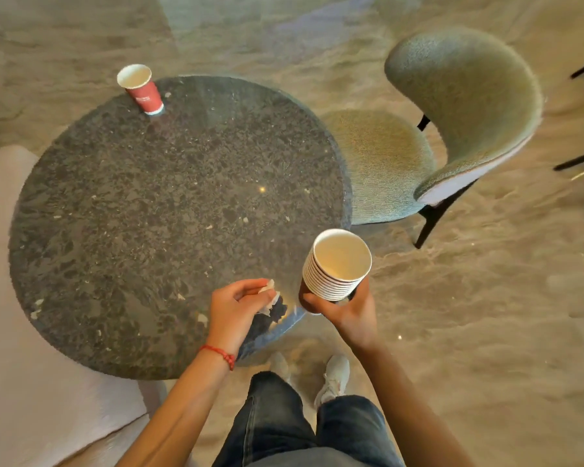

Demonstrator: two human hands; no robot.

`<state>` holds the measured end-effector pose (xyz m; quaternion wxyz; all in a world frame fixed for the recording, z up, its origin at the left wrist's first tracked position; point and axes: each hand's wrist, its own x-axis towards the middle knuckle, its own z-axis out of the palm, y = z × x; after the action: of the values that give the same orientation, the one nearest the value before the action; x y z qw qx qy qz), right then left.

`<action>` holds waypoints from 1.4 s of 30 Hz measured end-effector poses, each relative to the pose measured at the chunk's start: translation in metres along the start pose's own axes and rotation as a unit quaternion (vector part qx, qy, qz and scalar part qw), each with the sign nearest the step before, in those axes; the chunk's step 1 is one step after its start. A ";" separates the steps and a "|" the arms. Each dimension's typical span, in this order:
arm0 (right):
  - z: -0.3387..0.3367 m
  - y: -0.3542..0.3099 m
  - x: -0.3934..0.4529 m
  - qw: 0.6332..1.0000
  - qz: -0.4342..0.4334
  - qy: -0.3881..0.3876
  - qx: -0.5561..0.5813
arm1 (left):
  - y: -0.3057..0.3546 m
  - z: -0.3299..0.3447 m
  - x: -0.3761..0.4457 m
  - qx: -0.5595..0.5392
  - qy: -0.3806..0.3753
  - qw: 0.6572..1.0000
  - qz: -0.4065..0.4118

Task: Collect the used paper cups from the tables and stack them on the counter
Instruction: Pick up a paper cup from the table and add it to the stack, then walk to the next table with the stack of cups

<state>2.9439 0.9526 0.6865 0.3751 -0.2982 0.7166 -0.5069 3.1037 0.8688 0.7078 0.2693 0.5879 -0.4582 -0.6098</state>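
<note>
Head view looks down on a round dark stone table [149,214] with one red paper cup [142,89] standing upright near its far left edge, well apart from both hands. The right hand [348,315] is wrapped around the lower part of a stack of cups [336,264], nested rims showing one above another, held upright just off the near right edge of the table. The left hand [236,305] hovers over the near edge with its fingers pinched together on a scrap of crumpled white paper [270,294]; what exactly that scrap is cannot be told. The red cup looks light and thin-walled, so it should crush easily if squeezed and tip at a careless touch; whether any liquid is left inside cannot be seen. Best hold, I judge, is a loose grip around the middle of its wall, or a pinch at the stiffer rolled rim, then dropping it straight into the top cup of the stack. The left hand is taken up by the paper, which makes a clean hold harder unless the scrap is tucked away. The tabletop between hand and cup is bare, so nothing blocks the reach across. A green padded chair [452,123] stands against the right side, and a pale cushioned seat [21,365] sits at the left.
</note>
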 end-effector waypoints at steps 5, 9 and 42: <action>-0.072 0.016 -0.025 0.994 0.021 0.102 0.025 | 0.013 0.077 -0.006 0.045 -0.108 0.993 0.030; -0.141 0.036 -0.049 0.978 0.035 0.197 0.057 | 0.017 0.156 -0.020 0.075 -0.185 0.978 0.055; -0.611 0.178 0.124 0.858 0.083 0.484 0.152 | 0.039 0.766 0.035 0.178 -0.433 0.876 0.119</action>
<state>2.3552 1.2145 0.6136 0.0623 0.1056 0.7439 -0.6569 2.3513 1.0068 0.6400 0.0057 0.2444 -0.6965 -0.6746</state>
